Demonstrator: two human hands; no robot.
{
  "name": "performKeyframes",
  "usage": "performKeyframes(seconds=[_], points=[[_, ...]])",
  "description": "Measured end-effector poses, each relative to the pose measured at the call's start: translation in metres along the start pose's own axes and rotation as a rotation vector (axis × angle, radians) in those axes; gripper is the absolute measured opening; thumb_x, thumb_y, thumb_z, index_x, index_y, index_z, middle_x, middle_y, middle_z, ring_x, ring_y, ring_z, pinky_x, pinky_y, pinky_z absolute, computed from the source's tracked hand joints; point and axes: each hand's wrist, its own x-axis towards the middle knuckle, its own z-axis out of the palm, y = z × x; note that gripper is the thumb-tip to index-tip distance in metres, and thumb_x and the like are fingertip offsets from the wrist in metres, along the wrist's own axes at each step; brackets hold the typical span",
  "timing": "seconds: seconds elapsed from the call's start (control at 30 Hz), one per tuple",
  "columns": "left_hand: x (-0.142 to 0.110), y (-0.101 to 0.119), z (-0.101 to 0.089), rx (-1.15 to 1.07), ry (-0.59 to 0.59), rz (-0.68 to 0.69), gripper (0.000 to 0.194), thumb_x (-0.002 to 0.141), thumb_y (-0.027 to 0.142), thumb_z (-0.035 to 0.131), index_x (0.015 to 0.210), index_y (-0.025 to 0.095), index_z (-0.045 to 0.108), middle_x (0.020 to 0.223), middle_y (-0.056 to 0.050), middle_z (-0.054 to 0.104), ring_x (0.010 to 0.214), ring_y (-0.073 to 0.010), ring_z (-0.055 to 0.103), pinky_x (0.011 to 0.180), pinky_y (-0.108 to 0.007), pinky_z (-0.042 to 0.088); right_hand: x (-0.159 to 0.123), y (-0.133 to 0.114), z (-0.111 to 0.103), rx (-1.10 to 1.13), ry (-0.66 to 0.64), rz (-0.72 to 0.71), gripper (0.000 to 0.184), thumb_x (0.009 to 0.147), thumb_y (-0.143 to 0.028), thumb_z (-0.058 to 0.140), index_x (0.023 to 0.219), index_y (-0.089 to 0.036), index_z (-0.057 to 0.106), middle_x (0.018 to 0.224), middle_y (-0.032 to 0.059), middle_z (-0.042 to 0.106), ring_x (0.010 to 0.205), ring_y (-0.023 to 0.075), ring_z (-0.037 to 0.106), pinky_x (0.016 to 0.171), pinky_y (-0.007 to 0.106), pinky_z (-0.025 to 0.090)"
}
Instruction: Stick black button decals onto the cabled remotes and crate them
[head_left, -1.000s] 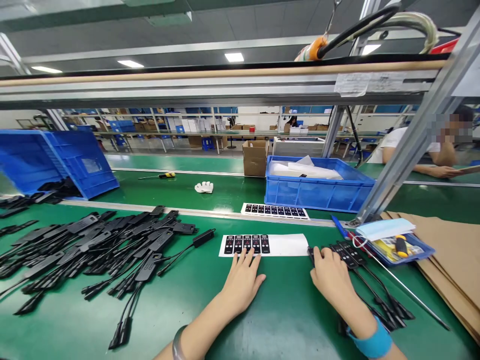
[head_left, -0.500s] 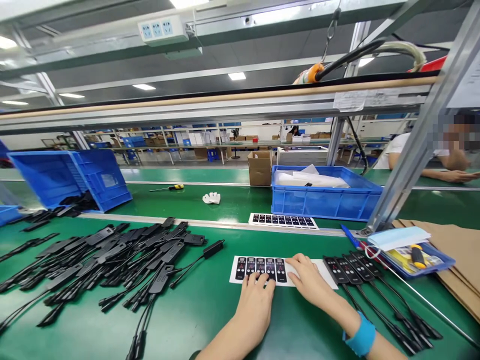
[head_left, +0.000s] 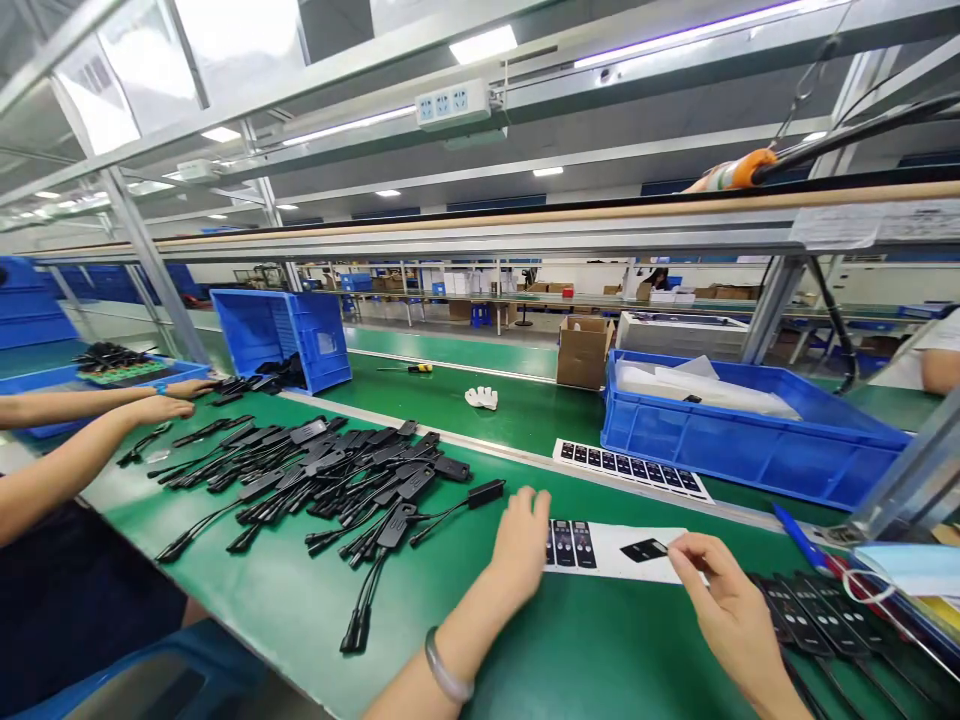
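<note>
My right hand (head_left: 724, 590) pinches a black sticker label (head_left: 643, 550) by its right end, tilted above the bare part of the white label sheet (head_left: 611, 550). Several printed black labels still sit on the sheet's left part, and my left hand (head_left: 521, 545) covers some of that end. Its fingers are loosely extended with nothing seen in them. Close to their left lies a black cabled controller (head_left: 486, 492), at the edge of a heap of similar controllers (head_left: 352, 470). To the right of my right hand lie several labelled controllers (head_left: 806, 615) side by side, cables toward me.
A full label sheet (head_left: 634, 468) lies in front of a blue bin (head_left: 750, 425). Behind the heap, another blue bin (head_left: 326, 345) is tipped on its side. At the left, a co-worker's hands (head_left: 169, 400) reach toward controllers. A white glove (head_left: 481, 398) and screwdriver (head_left: 420, 369) lie farther back.
The view has swung left, bringing a co-worker's arms into sight. A label has come off the sheet into my right hand. My left hand has moved off the labels toward the nearby controller.
</note>
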Motion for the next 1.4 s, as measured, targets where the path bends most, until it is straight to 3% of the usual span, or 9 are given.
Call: performKeyframes(seconds=[0.1, 0.2, 0.27, 0.37, 0.5, 0.6, 0.7, 0.93, 1.4], points=[[0.017, -0.038, -0.020, 0.015, 0.180, -0.265, 0.051, 0.080, -0.003, 0.024, 0.126, 0.001, 0.043, 0.136, -0.030, 0.036, 0.130, -0.0381, 0.031, 0.102, -0.059, 0.026, -0.011, 0.006, -0.008, 0.084, 0.049, 0.108, 0.025, 0.083, -0.049, 0.055, 0.087, -0.023, 0.056, 0.085, 0.0013, 0.056, 0.078, 0.0172, 0.053, 0.071, 0.027, 0.043], [0.020, -0.063, -0.032, -0.053, 0.194, -0.383, 0.039, 0.080, -0.001, 0.026, 0.107, -0.002, 0.055, 0.115, -0.032, 0.050, 0.121, -0.0425, 0.041, 0.096, -0.064, 0.028, -0.018, 0.011, -0.008, 0.181, 0.070, 0.191, 0.028, 0.082, -0.051, 0.057, 0.086, -0.024, 0.054, 0.080, -0.0004, 0.054, 0.075, 0.0157, 0.054, 0.070, 0.025, 0.044], [0.019, -0.065, -0.036, -0.146, 0.167, -0.376, 0.032, 0.084, 0.005, 0.030, 0.104, 0.003, 0.055, 0.104, -0.026, 0.057, 0.109, -0.0392, 0.052, 0.091, -0.059, 0.036, -0.021, 0.010, -0.006, 0.246, 0.086, 0.228, 0.028, 0.082, -0.051, 0.057, 0.087, -0.024, 0.052, 0.079, -0.0013, 0.053, 0.072, 0.0147, 0.054, 0.068, 0.025, 0.045], [0.015, -0.048, -0.035, -0.365, 0.090, -0.285, 0.027, 0.089, 0.019, 0.033, 0.109, 0.014, 0.050, 0.091, -0.014, 0.063, 0.089, -0.0275, 0.063, 0.082, -0.045, 0.047, -0.022, 0.005, -0.003, 0.309, 0.070, 0.262, 0.027, 0.083, -0.050, 0.056, 0.086, -0.023, 0.051, 0.075, -0.0023, 0.051, 0.066, 0.0131, 0.053, 0.064, 0.024, 0.044], [0.000, -0.005, -0.021, -0.715, -0.172, -0.165, 0.022, 0.088, 0.025, 0.032, 0.105, 0.018, 0.044, 0.081, -0.006, 0.066, 0.064, -0.0167, 0.064, 0.062, -0.030, 0.053, -0.023, -0.002, -0.003, 0.406, 0.032, 0.285, 0.027, 0.086, -0.049, 0.053, 0.085, -0.023, 0.051, 0.069, -0.0034, 0.048, 0.060, 0.0119, 0.049, 0.060, 0.024, 0.042], [-0.020, 0.023, -0.004, -1.128, -0.433, -0.217, 0.016, 0.081, 0.023, 0.043, 0.096, 0.017, 0.041, 0.092, -0.010, 0.067, 0.068, -0.0157, 0.067, 0.065, -0.031, 0.055, -0.024, -0.006, -0.002, 0.446, 0.003, 0.303, 0.026, 0.087, -0.048, 0.053, 0.083, -0.022, 0.050, 0.068, -0.0042, 0.046, 0.058, 0.0104, 0.047, 0.058, 0.023, 0.040], [-0.038, 0.041, 0.011, -1.480, -0.629, -0.309, 0.035, 0.069, 0.018, 0.058, 0.100, 0.016, 0.041, 0.091, -0.010, 0.068, 0.069, -0.0159, 0.067, 0.068, -0.031, 0.054, -0.025, -0.010, 0.000, 0.458, -0.038, 0.337, 0.026, 0.085, -0.047, 0.056, 0.079, -0.022, 0.050, 0.067, -0.0050, 0.044, 0.053, 0.0086, 0.044, 0.053, 0.022, 0.038], [-0.052, 0.055, 0.019, -1.571, -0.811, -0.284, 0.056, 0.060, 0.013, 0.068, 0.112, 0.016, 0.045, 0.091, -0.012, 0.069, 0.075, -0.0194, 0.069, 0.071, -0.032, 0.053, -0.026, -0.018, 0.004, 0.387, -0.128, 0.422, 0.028, 0.077, -0.046, 0.065, 0.076, -0.019, 0.055, 0.063, -0.0032, 0.049, 0.053, 0.0097, 0.044, 0.046, 0.021, 0.036], [-0.054, 0.054, 0.020, -1.586, -0.856, -0.244, 0.057, 0.067, 0.024, 0.073, 0.115, 0.017, 0.044, 0.095, -0.013, 0.068, 0.079, -0.0222, 0.069, 0.075, -0.036, 0.052, -0.030, -0.019, 0.007, 0.335, -0.154, 0.414, 0.025, 0.076, -0.043, 0.066, 0.077, -0.018, 0.059, 0.063, -0.0015, 0.055, 0.058, 0.0122, 0.052, 0.053, 0.022, 0.044]])
